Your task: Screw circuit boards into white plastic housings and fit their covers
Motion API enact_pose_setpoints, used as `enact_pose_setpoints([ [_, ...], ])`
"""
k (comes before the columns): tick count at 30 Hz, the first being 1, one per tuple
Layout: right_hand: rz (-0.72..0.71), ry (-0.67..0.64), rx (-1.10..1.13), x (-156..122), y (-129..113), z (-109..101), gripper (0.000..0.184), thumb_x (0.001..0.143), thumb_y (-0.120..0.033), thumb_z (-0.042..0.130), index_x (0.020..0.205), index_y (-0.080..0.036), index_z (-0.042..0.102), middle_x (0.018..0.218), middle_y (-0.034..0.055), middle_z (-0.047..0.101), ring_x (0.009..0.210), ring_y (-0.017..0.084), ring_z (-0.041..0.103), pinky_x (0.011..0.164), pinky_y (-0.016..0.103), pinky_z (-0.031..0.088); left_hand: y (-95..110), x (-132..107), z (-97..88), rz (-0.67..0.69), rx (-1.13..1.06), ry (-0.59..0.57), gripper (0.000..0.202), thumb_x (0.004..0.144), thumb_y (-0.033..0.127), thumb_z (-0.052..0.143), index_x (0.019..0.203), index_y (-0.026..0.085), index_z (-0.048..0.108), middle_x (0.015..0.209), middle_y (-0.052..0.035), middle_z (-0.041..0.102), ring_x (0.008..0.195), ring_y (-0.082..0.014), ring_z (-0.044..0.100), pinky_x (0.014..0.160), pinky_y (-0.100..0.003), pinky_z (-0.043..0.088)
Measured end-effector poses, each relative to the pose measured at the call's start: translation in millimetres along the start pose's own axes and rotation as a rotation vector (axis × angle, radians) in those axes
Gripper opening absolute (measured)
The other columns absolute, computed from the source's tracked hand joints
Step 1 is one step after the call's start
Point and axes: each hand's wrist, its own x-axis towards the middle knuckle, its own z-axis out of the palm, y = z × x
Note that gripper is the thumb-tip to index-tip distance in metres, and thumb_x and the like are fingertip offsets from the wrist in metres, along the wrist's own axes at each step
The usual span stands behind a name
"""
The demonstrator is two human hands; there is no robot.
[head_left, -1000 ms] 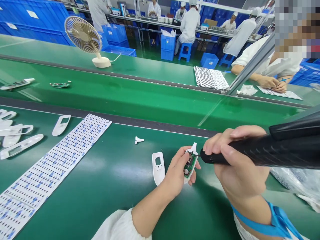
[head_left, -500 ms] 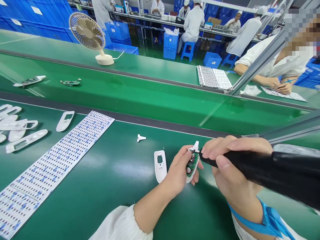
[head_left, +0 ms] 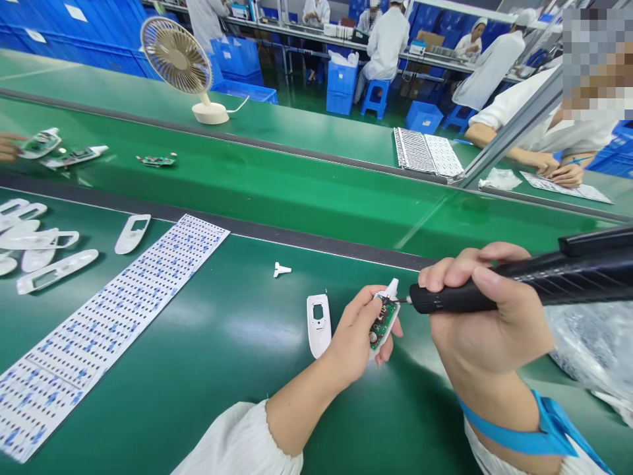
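My left hand [head_left: 353, 340] grips a small white device half [head_left: 385, 318] with a green circuit board showing inside it, held just above the green table. My right hand [head_left: 487, 316] is wrapped round a black electric screwdriver [head_left: 524, 284], whose tip touches the upper end of the board. A separate white cover with a window [head_left: 318, 324] lies flat just left of my left hand. A tiny white plastic piece [head_left: 281, 269] lies farther back on the table.
A long sticker sheet [head_left: 99, 330] lies at the left, with several white shells [head_left: 39, 241] beyond it. A conveyor belt [head_left: 277, 185] carries boards [head_left: 157, 160], and another person's hand [head_left: 7, 146] reaches in at far left. A fan [head_left: 178, 66], a seated co-worker [head_left: 548, 132] and a clear plastic bag [head_left: 593, 349] are nearby.
The screwdriver's rear has swung up to a flatter angle, its tip staying on the board. The parts on the belt have moved right, and another person's hand has appeared at far left.
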Motion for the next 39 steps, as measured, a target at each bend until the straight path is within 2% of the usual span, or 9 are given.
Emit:
enact_pose_setpoints([
  [8,-0.189,-0.034,-0.096,-1.8,-15.0,-3.2,0.019,0.078,-0.013,0.06,0.092,-0.024,0.066,0.066,-0.0027,0.061,0.056,0.019,0.058,0.057,0.038,0.053,3.9,0.0,1.0,0.014,0.029,0.041,0.034,0.102,0.05,0.047,0.116,0.019,0.054,0.079,-0.0004,0.067,0.043,-0.0084,0.052,0.042,-0.021,0.039],
  [12,-0.418,0.299,-0.151,11.1,-0.5,-9.5,0.025,0.1,-0.037,0.053,0.086,-0.022,0.068,0.076,0.0012,0.059,0.066,0.02,0.064,0.057,0.035,0.053,4.9,-1.1,1.9,0.041,0.035,0.091,0.038,0.1,0.054,0.049,0.113,0.019,0.054,0.08,-0.0009,0.067,0.044,-0.0091,0.052,0.043,-0.022,0.04],
  [16,0.366,0.263,-0.035,21.7,43.9,-20.1,0.062,0.091,-0.079,0.052,0.076,-0.019,0.058,0.059,-0.0017,0.051,0.039,0.011,0.042,0.034,0.024,0.03,7.6,-1.6,2.8,0.127,0.047,0.155,0.05,0.099,0.064,0.045,0.111,0.017,0.058,0.077,-0.0013,0.066,0.044,-0.0096,0.052,0.043,-0.023,0.04],
  [19,0.942,0.271,0.115,12.4,72.6,-22.7,0.06,0.097,-0.072,0.048,0.08,-0.015,0.062,0.066,0.0055,0.063,0.046,0.014,0.055,0.041,0.024,0.045,12.4,-1.6,2.2,0.178,0.084,0.185,0.059,0.096,0.072,0.043,0.107,0.017,0.059,0.075,-0.0021,0.066,0.044,-0.0106,0.052,0.044,-0.024,0.04],
  [24,1.185,0.131,0.157,-13.3,88.2,-15.0,0.056,0.098,-0.065,0.051,0.092,-0.012,0.068,0.061,0.0056,0.064,0.042,0.016,0.054,0.041,0.026,0.047,19.6,-2.5,-0.8,0.234,0.226,0.212,0.059,0.101,0.069,0.035,0.086,0.018,0.06,0.058,0.0003,0.056,0.049,-0.0131,0.052,0.052,-0.026,0.04],
  [27,1.121,-0.056,0.066,-14.3,81.8,-14.4,0.051,0.097,-0.061,0.054,0.092,-0.013,0.071,0.063,0.0056,0.066,0.038,0.014,0.046,0.038,0.026,0.044,21.5,-3.5,-0.6,0.199,0.293,0.239,0.063,0.101,0.069,0.032,0.077,0.018,0.06,0.05,0.0005,0.05,0.048,-0.014,0.049,0.053,-0.027,0.038],
  [32,0.553,-0.49,-0.117,5.8,54.8,-25.0,0.038,0.095,-0.053,0.065,0.104,-0.017,0.075,0.105,0.0109,0.074,0.071,0.017,0.066,0.059,0.026,0.054,20.7,-2.8,0.6,0.162,0.319,0.272,0.059,0.101,0.065,0.035,0.082,0.017,0.063,0.06,-0.0018,0.058,0.049,-0.0134,0.049,0.052,-0.027,0.037],
  [35,0.524,-0.738,-0.229,13.2,45.2,-30.6,0.03,0.098,-0.045,0.065,0.11,-0.019,0.075,0.088,0.0056,0.073,0.059,0.014,0.061,0.058,0.027,0.052,19.9,-1.6,-0.8,0.169,0.32,0.289,0.055,0.101,0.061,0.036,0.08,0.018,0.063,0.058,-0.0012,0.057,0.048,-0.0138,0.048,0.051,-0.027,0.037],
  [39,0.533,-0.795,-0.283,11.6,46.9,-33.3,0.029,0.1,-0.044,0.063,0.111,-0.019,0.075,0.087,0.0054,0.073,0.062,0.014,0.061,0.062,0.029,0.054,20.5,-3.3,-5.0,0.176,0.387,0.347,0.054,0.102,0.054,0.033,0.076,0.018,0.063,0.056,-0.0016,0.057,0.045,-0.0138,0.047,0.048,-0.028,0.037],
])
